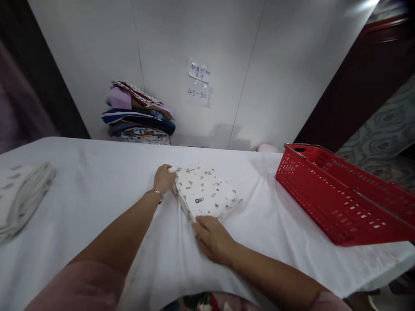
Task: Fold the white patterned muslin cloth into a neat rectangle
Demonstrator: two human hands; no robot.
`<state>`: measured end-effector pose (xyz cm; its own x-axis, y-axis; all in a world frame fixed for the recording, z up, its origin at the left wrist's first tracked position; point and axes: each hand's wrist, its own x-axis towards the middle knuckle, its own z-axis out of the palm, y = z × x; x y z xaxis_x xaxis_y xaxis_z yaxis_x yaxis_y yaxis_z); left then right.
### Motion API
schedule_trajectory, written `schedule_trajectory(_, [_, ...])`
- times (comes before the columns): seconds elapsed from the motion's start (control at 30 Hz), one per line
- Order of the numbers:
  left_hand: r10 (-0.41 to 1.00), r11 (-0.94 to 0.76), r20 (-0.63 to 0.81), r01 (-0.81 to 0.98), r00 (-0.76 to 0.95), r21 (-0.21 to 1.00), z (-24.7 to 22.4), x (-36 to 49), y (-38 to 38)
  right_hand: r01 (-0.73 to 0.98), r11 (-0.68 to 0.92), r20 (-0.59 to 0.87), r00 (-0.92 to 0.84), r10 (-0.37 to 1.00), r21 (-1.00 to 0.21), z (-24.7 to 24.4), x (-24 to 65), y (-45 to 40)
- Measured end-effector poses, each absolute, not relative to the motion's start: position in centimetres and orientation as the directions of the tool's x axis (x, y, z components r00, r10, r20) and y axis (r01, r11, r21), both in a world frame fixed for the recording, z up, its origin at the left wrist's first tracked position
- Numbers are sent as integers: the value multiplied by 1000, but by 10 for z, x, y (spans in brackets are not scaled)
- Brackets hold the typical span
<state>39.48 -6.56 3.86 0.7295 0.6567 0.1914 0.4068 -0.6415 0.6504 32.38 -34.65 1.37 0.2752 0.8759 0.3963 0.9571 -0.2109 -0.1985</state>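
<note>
A folded white cloth printed with small green, brown and black motifs lies at the middle of the table, in several stacked layers. At its left corner, my left hand is closed on the edge, with a bracelet on the wrist. My right hand pinches the near corner, its thumb hidden under or beside the layers. Off to the far left rests another folded white cloth with grey marks, which neither hand touches.
A red perforated basket with metal handles stands on the white-covered table at the right. Behind the table's far edge rises a pile of folded fabrics. Handwritten paper labels are taped to the wall.
</note>
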Motion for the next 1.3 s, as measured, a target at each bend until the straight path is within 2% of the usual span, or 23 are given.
schedule_trajectory(0.17, [673,-625,151,448,724,640,19,378,-55,975,-146,468,209,859,-169,4,324,-334])
schedule_trajectory(0.27, [604,-715,295,339,740,611,16,362,-63,976,-79,506,174,845,-205,6,326,-340])
schedule_trajectory(0.37, [394,-834,479,87,784,545,20,341,-87,955,-79,550,231,802,-286,15,339,-353])
schedule_trajectory(0.43, [246,-859,523,-67,816,508,22,323,-110,921,-150,594,350,725,-360,19,356,-367])
schedule_trajectory(0.57, [-70,-859,502,-309,862,409,21,290,-160,768,-297,627,637,449,-567,13,402,-405])
schedule_trajectory(0.67, [-236,-834,460,-421,856,356,20,277,-184,575,-374,480,816,321,-728,1,426,-427])
schedule_trajectory(0.77, [-255,-833,434,-425,864,354,19,276,-192,352,-335,257,920,295,-874,-9,434,-435])
schedule_trajectory(0.83, [-236,-837,429,-407,872,367,19,278,-192,253,-264,171,939,297,-931,-13,436,-434])
schedule_trajectory(0.97, [-191,-840,423,-371,886,397,20,279,-190,232,-207,161,937,309,-951,-15,443,-428])
schedule_trajectory(1.3, [-164,-833,417,-352,894,428,18,276,-192,301,-240,182,890,418,-923,-12,455,-428])
